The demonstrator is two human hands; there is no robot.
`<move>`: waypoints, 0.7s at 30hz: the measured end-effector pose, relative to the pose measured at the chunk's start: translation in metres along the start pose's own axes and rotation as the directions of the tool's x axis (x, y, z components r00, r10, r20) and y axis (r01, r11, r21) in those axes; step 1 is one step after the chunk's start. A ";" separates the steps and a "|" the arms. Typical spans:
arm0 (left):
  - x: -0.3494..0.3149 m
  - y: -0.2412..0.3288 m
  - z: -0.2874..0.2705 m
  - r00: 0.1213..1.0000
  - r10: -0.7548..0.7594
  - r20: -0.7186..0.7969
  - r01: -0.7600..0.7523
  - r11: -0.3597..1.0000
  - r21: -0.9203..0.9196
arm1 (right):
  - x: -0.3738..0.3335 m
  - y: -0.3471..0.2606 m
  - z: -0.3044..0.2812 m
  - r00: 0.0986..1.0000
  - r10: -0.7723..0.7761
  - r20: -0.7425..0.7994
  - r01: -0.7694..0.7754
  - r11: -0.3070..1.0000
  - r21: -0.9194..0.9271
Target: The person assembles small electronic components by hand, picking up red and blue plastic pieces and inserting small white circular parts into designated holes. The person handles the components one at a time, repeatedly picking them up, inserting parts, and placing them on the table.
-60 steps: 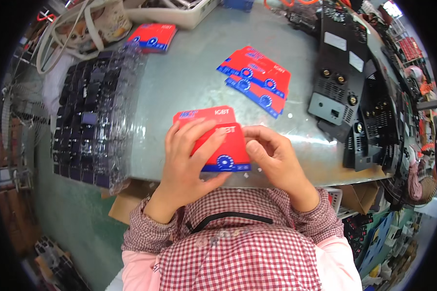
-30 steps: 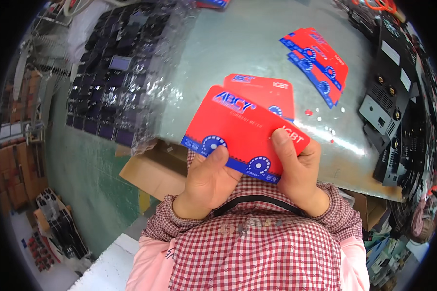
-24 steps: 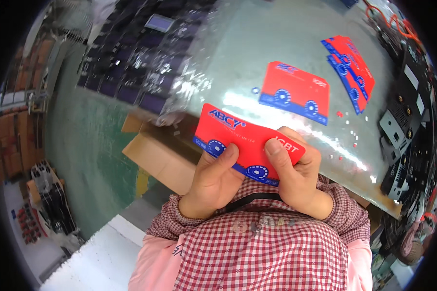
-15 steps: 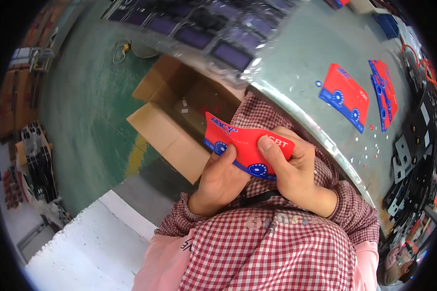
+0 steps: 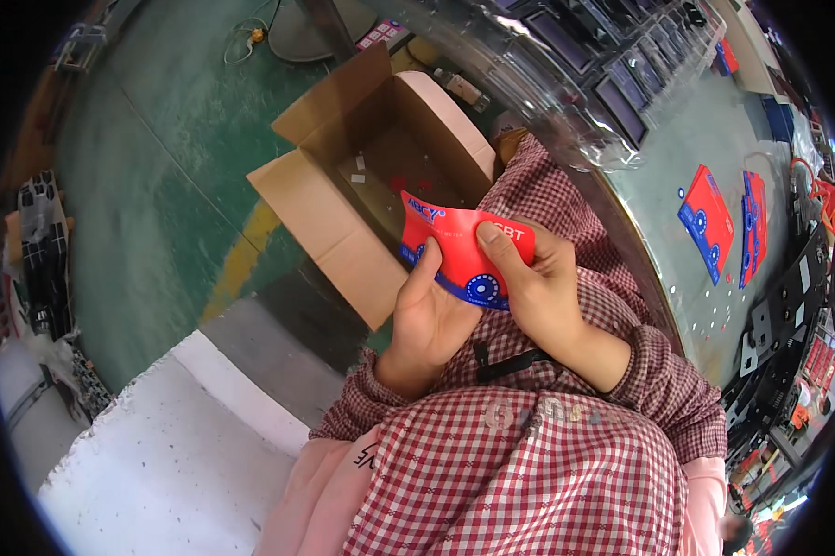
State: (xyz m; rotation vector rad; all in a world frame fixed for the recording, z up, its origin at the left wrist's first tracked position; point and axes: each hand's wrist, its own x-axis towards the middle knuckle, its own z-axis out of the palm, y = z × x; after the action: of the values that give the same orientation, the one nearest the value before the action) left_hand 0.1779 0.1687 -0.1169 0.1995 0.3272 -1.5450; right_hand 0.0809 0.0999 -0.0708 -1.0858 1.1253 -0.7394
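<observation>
A flexible red and blue printed panel sheet (image 5: 456,243) is held up in front of me, slightly bowed, with dial-like round blue patterns along its lower strip. My right hand (image 5: 552,296) grips its right end, thumb on the face and fingers behind. My left hand (image 5: 427,320) holds the lower left edge, its thumb against the front and its other fingers mostly hidden behind. Just beyond the sheet, an open cardboard box (image 5: 329,236) stands low with small white and red scraps inside.
On the table (image 5: 663,227) to my right lie a similar red and blue sheet (image 5: 708,222) and a stack of them (image 5: 754,227), among small scraps. Clear plastic trays with dark rectangular parts (image 5: 621,79) overhang the table's edge. Black metal plates (image 5: 784,320) line its far right. A white block (image 5: 172,445) stands lower left.
The view has swung left and down, showing more of the box and floor. Both hands still hold the sheet; the left thumb sits slightly higher and straighter against it.
</observation>
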 end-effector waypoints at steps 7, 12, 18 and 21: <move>0.006 0.003 -0.012 1.000 0.014 0.006 -0.014 0.995 -0.101 | 0.008 0.009 0.005 1.000 0.030 -0.004 -0.030 0.999 -0.040; 0.011 0.004 -0.022 0.986 0.033 0.162 -0.019 0.996 -0.090 | 0.011 0.010 0.002 0.998 0.052 -0.025 -0.052 0.999 0.001; 0.013 0.002 0.001 0.997 0.066 -0.050 -0.065 0.998 0.017 | 0.017 0.008 -0.008 0.995 -0.102 -0.002 0.101 0.984 -0.144; 0.015 0.007 0.001 0.998 0.046 0.048 -0.046 0.999 -0.006 | 0.019 0.002 -0.012 0.986 -0.163 0.044 0.169 0.957 -0.234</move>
State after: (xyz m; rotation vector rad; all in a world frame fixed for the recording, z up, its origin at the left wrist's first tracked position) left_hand 0.1853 0.1542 -0.1219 0.1654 0.2867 -1.5013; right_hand 0.0755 0.0799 -0.0799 -1.4016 1.1309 -0.7331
